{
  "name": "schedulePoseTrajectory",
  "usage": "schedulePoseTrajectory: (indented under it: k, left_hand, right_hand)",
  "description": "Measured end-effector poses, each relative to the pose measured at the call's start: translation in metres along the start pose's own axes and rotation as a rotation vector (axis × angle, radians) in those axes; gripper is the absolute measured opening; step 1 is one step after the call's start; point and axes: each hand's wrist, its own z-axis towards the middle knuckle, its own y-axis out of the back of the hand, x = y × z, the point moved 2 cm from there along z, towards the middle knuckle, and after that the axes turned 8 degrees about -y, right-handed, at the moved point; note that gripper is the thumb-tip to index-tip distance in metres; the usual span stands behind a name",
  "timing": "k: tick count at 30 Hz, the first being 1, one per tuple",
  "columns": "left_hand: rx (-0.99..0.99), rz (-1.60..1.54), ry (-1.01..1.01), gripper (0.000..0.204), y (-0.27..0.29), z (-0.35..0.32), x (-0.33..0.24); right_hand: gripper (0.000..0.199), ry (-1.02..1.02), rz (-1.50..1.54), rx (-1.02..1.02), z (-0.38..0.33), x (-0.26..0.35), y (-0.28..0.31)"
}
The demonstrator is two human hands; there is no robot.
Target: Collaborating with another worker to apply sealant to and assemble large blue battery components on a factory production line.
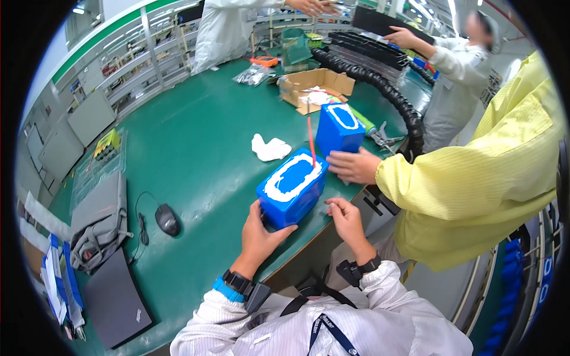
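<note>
A blue box-shaped battery pack [292, 188] stands on the green table in front of me, with a ring of white paste on its top and a red lead rising from it. My left hand [261, 234] grips its near end, the thumb along one side and the fingers on the other. To the right of the pack, my right hand [349, 224] is raised near the table edge with its fingers curled together; whether they hold anything small is hidden. Just beyond, a second blue battery pack [339, 132] with a similar white ring has a co-worker's hand [354, 166] beside it.
A co-worker in yellow [475, 178] stands close on my right. Crumpled white tissue [270, 148], an open cardboard box [317, 88], a caulking gun [380, 135] and a black corrugated hose [386, 89] lie beyond. A mouse [167, 219] and a grey bag [101, 219] are left.
</note>
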Motion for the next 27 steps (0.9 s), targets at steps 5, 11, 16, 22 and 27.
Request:
schedulePoseTrajectory:
  k: [5,11,16,22,27]
  left_hand:
    - [-0.024,-0.050,0.048,0.093,0.000,-0.004,0.002]
    - [-0.027,-0.104,0.067,0.094,0.002,-0.005,0.004]
    - [-0.019,-0.125,0.067,0.094,0.002,-0.001,-0.001]
    - [-0.014,-0.130,0.074,0.092,0.002,-0.001,0.000]
    - [-0.006,-0.175,0.073,0.091,0.001,0.001,-0.002]
  right_hand:
    - [0.018,0.007,0.001,-0.020,-0.003,0.000,-0.006]
    - [0.018,0.011,-0.004,-0.025,-0.007,0.006,-0.009]
    - [0.019,-0.031,-0.030,0.029,-0.007,0.006,-0.007]
    - [0.019,0.037,-0.032,-0.015,-0.011,0.005,-0.009]
    - [0.019,0.020,-0.042,-0.003,-0.008,0.007,-0.006]
